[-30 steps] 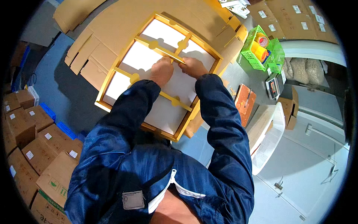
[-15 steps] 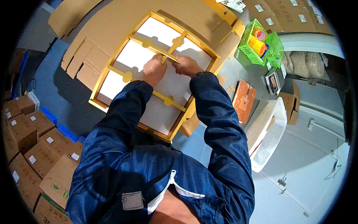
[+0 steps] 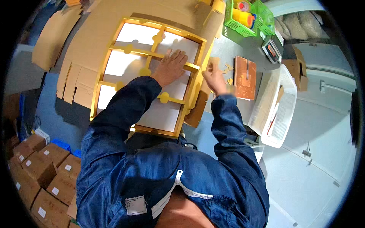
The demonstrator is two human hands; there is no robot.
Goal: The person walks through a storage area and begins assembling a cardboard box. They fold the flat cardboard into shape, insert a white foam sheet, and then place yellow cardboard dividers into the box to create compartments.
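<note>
A shallow yellow box frame (image 3: pixel 99 81) with white panels lies tilted on cardboard. Yellow divider strips (image 3: pixel 138 50) with rounded tabs cross it and part it into several compartments. My left hand (image 3: pixel 171 69) lies over the crossing divider near the right side, its fingers stretched out and its palm down. Just outside the box's right edge is my right hand (image 3: pixel 214 78), fingers curled in. What its fingers hold, if anything, is too small to make out. Small yellow pieces (image 3: pixel 229 70) lie on the grey table beside it.
A reddish-brown board (image 3: pixel 244 81) lies right of my right hand, with a white plastic bin (image 3: pixel 285 114) beyond. Green baskets (image 3: pixel 243 28) with tape rolls and a small scale (image 3: pixel 271 51) stand at the far right. Cardboard boxes (image 3: pixel 40 163) are stacked at lower left.
Both hands were together at the crossing divider. My right hand has moved right, outside the box, and my left hand has spread flat over the divider. The view has shifted.
</note>
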